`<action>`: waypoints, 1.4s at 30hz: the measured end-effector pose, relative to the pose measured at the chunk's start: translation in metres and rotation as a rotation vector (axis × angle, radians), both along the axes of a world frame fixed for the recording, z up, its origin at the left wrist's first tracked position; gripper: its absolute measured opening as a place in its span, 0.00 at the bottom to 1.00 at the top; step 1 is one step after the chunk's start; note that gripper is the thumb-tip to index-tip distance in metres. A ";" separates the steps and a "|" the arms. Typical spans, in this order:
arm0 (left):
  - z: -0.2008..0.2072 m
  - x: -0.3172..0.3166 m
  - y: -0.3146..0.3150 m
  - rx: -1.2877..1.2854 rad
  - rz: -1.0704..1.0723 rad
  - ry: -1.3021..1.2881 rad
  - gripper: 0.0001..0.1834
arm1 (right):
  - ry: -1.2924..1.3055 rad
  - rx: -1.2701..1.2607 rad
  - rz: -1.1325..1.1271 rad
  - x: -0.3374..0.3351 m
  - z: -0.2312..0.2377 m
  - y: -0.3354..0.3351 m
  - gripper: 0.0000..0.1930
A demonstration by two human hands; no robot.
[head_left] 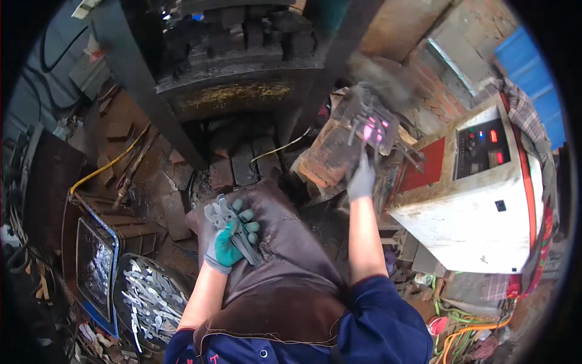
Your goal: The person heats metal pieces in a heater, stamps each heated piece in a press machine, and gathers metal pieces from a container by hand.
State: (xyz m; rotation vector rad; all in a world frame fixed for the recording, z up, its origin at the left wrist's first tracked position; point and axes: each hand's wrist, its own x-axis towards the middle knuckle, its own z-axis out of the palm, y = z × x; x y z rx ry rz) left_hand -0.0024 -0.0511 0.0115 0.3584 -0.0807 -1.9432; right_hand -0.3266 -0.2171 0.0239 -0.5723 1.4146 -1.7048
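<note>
My left hand point(229, 239), in a grey and green glove, is closed around a bunch of flat grey metal pieces point(221, 212) with shaped ends. It rests over the brown leather apron point(285, 227) on my lap. My right arm stretches forward. My right hand point(362, 180), in a grey glove, is at the dark metal rack point(388, 124) beside the bricks. Pink-glowing metal ends point(371, 129) show just beyond its fingertips. Those fingers are blurred, and whether they grip a piece is unclear.
A white control cabinet point(467, 224) with lit displays stands at the right. Bricks point(327, 158) support the rack. A dark machine frame point(236, 91) rises ahead. At lower left are a blue-rimmed crate point(115, 267) and a basket heaped with grey metal pieces point(151, 297). Orange hoses point(467, 330) lie lower right.
</note>
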 end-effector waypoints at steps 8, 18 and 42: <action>-0.005 0.000 -0.002 -0.011 -0.015 0.064 0.26 | 0.260 -0.215 0.505 0.067 0.085 0.021 0.14; -0.004 0.004 -0.005 -0.060 0.006 0.096 0.26 | 0.190 -0.109 0.774 0.216 0.163 -0.145 0.16; -0.005 -0.011 -0.008 -0.142 0.196 0.047 0.33 | 1.243 0.046 1.325 0.167 0.053 0.117 0.17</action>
